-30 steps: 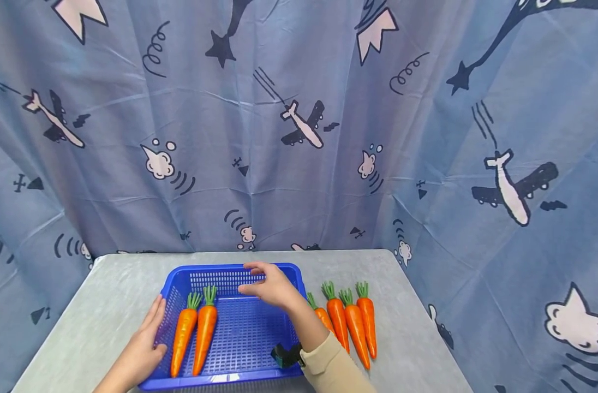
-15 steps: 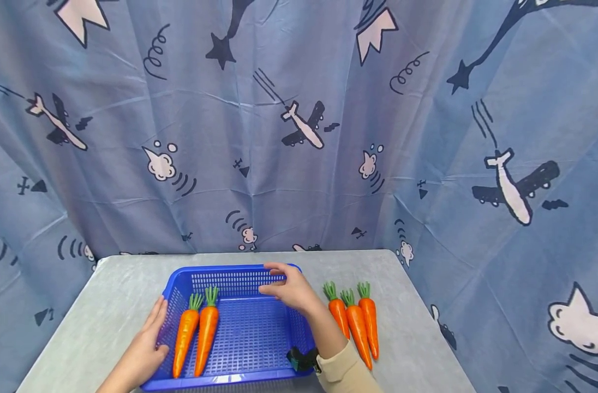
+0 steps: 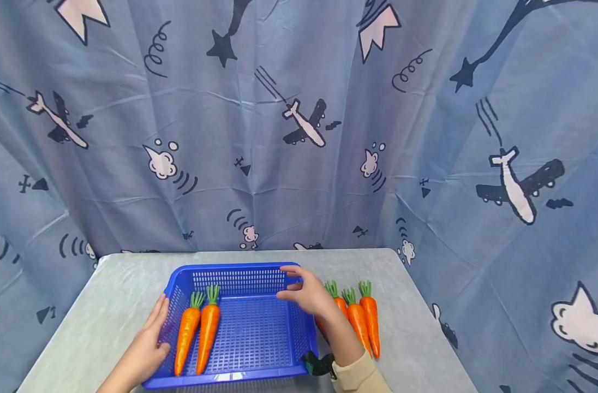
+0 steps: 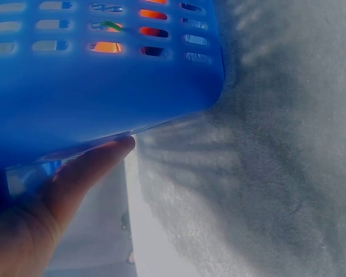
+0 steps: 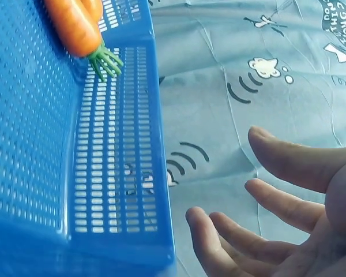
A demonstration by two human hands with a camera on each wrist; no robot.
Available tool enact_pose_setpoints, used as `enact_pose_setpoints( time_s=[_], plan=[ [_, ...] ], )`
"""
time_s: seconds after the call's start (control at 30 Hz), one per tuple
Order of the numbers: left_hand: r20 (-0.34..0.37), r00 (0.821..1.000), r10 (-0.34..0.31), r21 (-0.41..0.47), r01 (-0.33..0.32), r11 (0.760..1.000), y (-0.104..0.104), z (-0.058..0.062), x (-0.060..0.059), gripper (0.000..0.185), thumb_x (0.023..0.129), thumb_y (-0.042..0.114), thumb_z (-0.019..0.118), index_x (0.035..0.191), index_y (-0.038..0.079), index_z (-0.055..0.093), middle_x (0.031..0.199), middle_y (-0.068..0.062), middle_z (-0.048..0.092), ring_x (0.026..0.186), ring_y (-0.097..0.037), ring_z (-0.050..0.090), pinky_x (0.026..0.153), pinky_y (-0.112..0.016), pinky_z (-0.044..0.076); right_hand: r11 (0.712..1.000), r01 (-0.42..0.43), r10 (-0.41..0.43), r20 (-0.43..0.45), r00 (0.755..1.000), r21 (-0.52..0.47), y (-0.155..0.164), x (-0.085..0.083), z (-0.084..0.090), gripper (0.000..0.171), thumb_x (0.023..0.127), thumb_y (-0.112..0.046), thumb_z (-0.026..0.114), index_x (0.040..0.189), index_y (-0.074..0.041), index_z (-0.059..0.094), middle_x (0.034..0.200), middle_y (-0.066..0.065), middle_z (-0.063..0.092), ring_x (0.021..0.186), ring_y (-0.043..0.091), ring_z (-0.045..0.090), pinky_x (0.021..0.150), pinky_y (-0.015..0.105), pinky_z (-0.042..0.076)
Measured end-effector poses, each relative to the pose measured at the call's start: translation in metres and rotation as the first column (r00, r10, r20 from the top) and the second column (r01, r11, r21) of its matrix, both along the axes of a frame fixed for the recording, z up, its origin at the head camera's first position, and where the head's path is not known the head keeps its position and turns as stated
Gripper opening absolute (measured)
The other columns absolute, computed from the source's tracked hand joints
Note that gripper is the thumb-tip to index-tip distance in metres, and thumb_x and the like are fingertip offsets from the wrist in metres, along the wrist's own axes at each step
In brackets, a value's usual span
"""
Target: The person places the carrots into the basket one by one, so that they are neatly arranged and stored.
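A blue plastic basket (image 3: pixel 250 327) with slotted walls stands on the table. Two carrots with green tops lie side by side at its left: a left carrot (image 3: pixel 186 338) and a right carrot (image 3: pixel 208 333). My left hand (image 3: pixel 141 352) rests against the basket's left side, fingers extended along the wall; in the left wrist view a digit (image 4: pixel 98 161) touches the basket's edge. Above the basket's right rim is my right hand (image 3: pixel 311 295), holding nothing, its fingers spread and slightly bent. The right wrist view shows these fingers apart from the basket wall (image 5: pixel 112 173).
Several more carrots lie on the table right of the basket, such as the rightmost carrot (image 3: pixel 370 325); my right forearm partly covers others. A grey-white cloth covers the table (image 3: pixel 417 349). A blue patterned curtain (image 3: pixel 259 180) hangs behind and at the sides.
My right hand has moved rightward, from over the basket's interior to its right rim, and now covers part of the carrots outside. My left hand stays at the basket's left side.
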State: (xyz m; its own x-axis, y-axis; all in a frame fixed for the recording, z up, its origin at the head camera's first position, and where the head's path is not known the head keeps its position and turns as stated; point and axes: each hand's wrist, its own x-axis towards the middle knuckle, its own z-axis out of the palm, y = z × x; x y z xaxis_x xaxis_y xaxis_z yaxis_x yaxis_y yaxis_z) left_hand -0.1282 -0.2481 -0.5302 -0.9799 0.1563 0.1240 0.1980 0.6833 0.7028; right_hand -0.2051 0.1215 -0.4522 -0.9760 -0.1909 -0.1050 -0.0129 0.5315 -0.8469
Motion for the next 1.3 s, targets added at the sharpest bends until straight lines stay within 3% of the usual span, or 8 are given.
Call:
enact_pose_setpoints(
  time_s=[0.47,0.7,1.0,1.1,1.17,1.23,1.27,1.3],
  plan=[
    [0.066,0.998,0.003,-0.011,-0.002,1.0,0.0,0.002,0.002,0.095,0.076,-0.011,0.06,0.159,-0.005,0.013,0.169,-0.022,0.004,0.144,-0.059,0.022,0.105,-0.007,0.0,0.99,0.129,-0.13,-0.018,0.991,-0.056,0.034,0.011,0.0,0.064,0.083,-0.021,0.082,0.142,-0.015,0.058,0.144,0.019,0.055,0.123,0.042,0.06,0.088,0.056,0.059],
    [0.025,1.0,0.003,0.01,-0.003,1.0,0.0,0.004,0.002,0.094,0.075,-0.013,0.059,0.158,-0.007,0.015,0.168,-0.024,0.006,0.143,-0.06,0.023,0.094,0.004,-0.002,0.981,0.192,-0.193,-0.024,0.981,-0.035,0.053,0.011,0.002,0.061,0.083,-0.022,0.082,0.14,-0.018,0.06,0.143,0.017,0.057,0.121,0.038,0.061,0.088,0.052,0.059],
    [0.089,0.996,-0.003,0.021,0.001,1.0,0.002,0.003,0.002,0.095,0.077,-0.012,0.059,0.159,-0.006,0.012,0.169,-0.023,0.002,0.146,-0.058,0.019,0.099,-0.002,-0.004,0.964,0.266,-0.266,-0.002,0.964,-0.032,0.093,0.017,-0.01,0.061,0.085,-0.022,0.079,0.142,-0.018,0.058,0.145,0.019,0.055,0.122,0.038,0.061,0.095,0.051,0.057],
    [0.109,0.994,0.003,0.014,-0.005,1.0,0.001,0.003,0.001,0.096,0.077,-0.011,0.059,0.159,-0.004,0.011,0.169,-0.022,0.001,0.146,-0.058,0.018,0.113,-0.017,0.001,0.96,0.279,-0.279,-0.004,0.96,-0.016,0.106,0.019,-0.015,0.062,0.086,-0.024,0.079,0.143,-0.018,0.057,0.146,0.02,0.053,0.125,0.041,0.059,0.096,0.052,0.056],
    [0.116,0.993,0.006,0.01,-0.007,1.0,0.001,0.004,0.0,0.096,0.076,-0.011,0.059,0.159,-0.005,0.01,0.169,-0.022,0.0,0.146,-0.058,0.018,0.121,-0.039,0.01,0.958,0.286,-0.286,-0.006,0.958,-0.008,0.113,0.02,-0.017,0.061,0.086,-0.025,0.078,0.143,-0.018,0.057,0.147,0.021,0.052,0.128,0.043,0.056,0.099,0.054,0.054],
    [0.122,0.992,0.007,0.005,-0.008,1.0,0.001,0.006,-0.001,0.096,0.077,-0.011,0.059,0.159,-0.005,0.01,0.169,-0.022,0.0,0.145,-0.059,0.018,0.115,-0.061,0.017,0.955,0.298,-0.298,-0.006,0.955,0.008,0.118,0.021,-0.018,0.062,0.087,-0.028,0.078,0.143,-0.017,0.056,0.147,0.022,0.052,0.129,0.044,0.055,0.1,0.055,0.053],
    [0.12,0.993,0.006,0.004,-0.007,1.0,0.001,0.006,-0.001,0.096,0.077,-0.011,0.06,0.159,-0.006,0.01,0.169,-0.023,0.0,0.145,-0.059,0.018,0.111,-0.068,0.02,0.953,0.303,-0.303,-0.004,0.953,0.012,0.121,0.022,-0.019,0.062,0.086,-0.03,0.078,0.143,-0.017,0.056,0.147,0.022,0.052,0.129,0.044,0.055,0.101,0.056,0.052],
    [0.117,0.993,0.007,0.003,-0.007,1.0,0.001,0.007,-0.001,0.096,0.076,-0.011,0.06,0.159,-0.006,0.011,0.169,-0.023,0.0,0.145,-0.059,0.018,0.112,-0.067,0.02,0.951,0.31,-0.31,0.002,0.951,0.014,0.124,0.023,-0.02,0.063,0.086,-0.031,0.078,0.143,-0.017,0.056,0.147,0.021,0.053,0.129,0.044,0.055,0.102,0.056,0.052]
  ],
)
